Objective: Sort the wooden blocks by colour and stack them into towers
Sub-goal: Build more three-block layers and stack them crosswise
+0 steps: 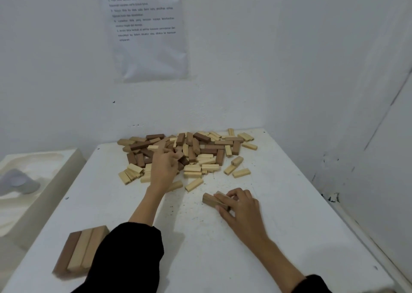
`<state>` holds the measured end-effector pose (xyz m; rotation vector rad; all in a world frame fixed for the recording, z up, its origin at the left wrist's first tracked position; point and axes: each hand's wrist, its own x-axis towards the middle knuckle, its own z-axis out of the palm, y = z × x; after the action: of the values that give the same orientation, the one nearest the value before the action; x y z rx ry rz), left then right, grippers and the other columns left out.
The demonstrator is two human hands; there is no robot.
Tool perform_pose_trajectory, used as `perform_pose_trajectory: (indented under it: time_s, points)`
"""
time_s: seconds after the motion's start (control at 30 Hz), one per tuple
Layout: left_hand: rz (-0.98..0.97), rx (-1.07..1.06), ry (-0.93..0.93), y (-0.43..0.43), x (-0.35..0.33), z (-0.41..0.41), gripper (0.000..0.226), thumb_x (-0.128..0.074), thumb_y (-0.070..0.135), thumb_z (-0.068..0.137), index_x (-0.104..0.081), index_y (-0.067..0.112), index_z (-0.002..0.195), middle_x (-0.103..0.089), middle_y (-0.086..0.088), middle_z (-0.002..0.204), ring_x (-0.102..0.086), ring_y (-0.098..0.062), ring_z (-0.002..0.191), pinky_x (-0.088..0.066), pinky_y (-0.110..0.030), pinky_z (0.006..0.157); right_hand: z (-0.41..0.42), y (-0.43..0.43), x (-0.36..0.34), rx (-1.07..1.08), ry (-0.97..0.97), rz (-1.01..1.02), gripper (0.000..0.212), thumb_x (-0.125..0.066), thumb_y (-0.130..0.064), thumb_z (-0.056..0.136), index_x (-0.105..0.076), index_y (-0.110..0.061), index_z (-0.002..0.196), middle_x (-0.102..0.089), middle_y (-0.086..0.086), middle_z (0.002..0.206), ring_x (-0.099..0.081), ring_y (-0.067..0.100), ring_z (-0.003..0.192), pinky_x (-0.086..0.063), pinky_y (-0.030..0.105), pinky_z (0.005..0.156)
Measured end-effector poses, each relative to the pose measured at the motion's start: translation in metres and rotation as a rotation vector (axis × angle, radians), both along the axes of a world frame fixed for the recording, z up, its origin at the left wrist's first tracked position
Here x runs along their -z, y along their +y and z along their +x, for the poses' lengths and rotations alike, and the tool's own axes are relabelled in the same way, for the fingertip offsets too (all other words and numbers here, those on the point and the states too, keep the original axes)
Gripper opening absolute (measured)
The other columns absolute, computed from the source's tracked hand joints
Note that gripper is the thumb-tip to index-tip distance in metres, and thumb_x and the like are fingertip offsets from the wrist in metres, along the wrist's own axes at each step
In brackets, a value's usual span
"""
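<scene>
Head view: left hand [163, 170] in the pile [200, 145] at frame centre, fingers curled, grip too blurred to tell. Right hand [242, 205] lower right of centre, fingers clamped on tan blocks [210, 199] lying on the table [223, 259]. Better to lift one matching block clear, then square it against those held.

a bare test room — white walls [289, 47], taped instruction sheet [147, 31], white table [223, 248].

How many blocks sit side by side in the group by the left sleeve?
3: a brown block on the left, a pale block in the middle, a tan block on the right, partly behind the left sleeve. Others may be hidden beneath.
</scene>
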<state>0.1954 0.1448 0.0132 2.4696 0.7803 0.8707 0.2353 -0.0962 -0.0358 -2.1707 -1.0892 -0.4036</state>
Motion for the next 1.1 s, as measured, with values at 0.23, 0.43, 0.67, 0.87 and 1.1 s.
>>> perform_pose_trajectory:
  time_s: [0.23,0.43,0.67,0.87,1.1]
  points:
    - [-0.032,-0.085,0.218,0.015,-0.002,-0.003,0.022,-0.060,0.014,0.088,-0.067,0.005,0.107,-0.052,-0.023,0.113,-0.044,-0.039,0.112,-0.037,-0.040,0.085,-0.002,-0.001,-0.001,-0.003,0.008,-0.006,0.035,-0.046,-0.045,0.079,-0.070,-0.034,0.103,-0.058,-0.009,0.084,-0.056,0.013,0.075,-0.030,0.022,0.063]
    - [-0.026,-0.058,0.110,0.012,-0.009,-0.011,0.006,-0.071,0.007,0.080,-0.069,0.001,0.083,-0.052,-0.009,0.095,-0.055,-0.031,0.093,-0.037,-0.030,0.070,-0.003,-0.001,-0.002,0.001,0.022,-0.018,0.036,-0.046,-0.044,0.079,-0.070,-0.033,0.104,-0.058,-0.008,0.084,-0.056,0.014,0.076,-0.034,0.025,0.063]
    - [-0.284,0.151,0.065,-0.039,-0.010,-0.039,0.035,-0.068,0.010,0.084,-0.057,0.017,0.117,-0.057,0.009,0.070,-0.053,-0.001,0.063,-0.040,-0.011,0.051,-0.002,-0.001,-0.003,0.011,0.009,-0.024,0.030,-0.063,-0.036,0.076,-0.069,-0.031,0.105,-0.054,-0.004,0.086,-0.048,0.013,0.075,-0.035,0.025,0.057]
    - [-0.324,0.306,0.170,-0.075,-0.004,-0.063,0.044,-0.060,0.012,0.089,-0.052,0.022,0.132,-0.054,0.009,0.078,-0.051,-0.002,0.067,-0.040,-0.012,0.058,-0.003,-0.005,-0.005,-0.023,-0.003,-0.038,0.042,-0.073,-0.037,0.070,-0.064,-0.028,0.110,-0.050,-0.002,0.086,-0.042,0.013,0.074,-0.043,0.029,0.053]
    - [-0.192,0.269,0.285,-0.080,0.019,-0.093,0.048,-0.058,0.041,0.090,-0.050,0.022,0.133,-0.039,0.006,0.127,-0.035,-0.008,0.110,-0.029,-0.019,0.087,-0.011,-0.006,-0.003,-0.045,-0.128,-0.108,0.056,-0.046,-0.064,0.075,-0.061,-0.030,0.117,-0.050,-0.003,0.095,-0.039,0.012,0.087,-0.037,0.025,0.067]
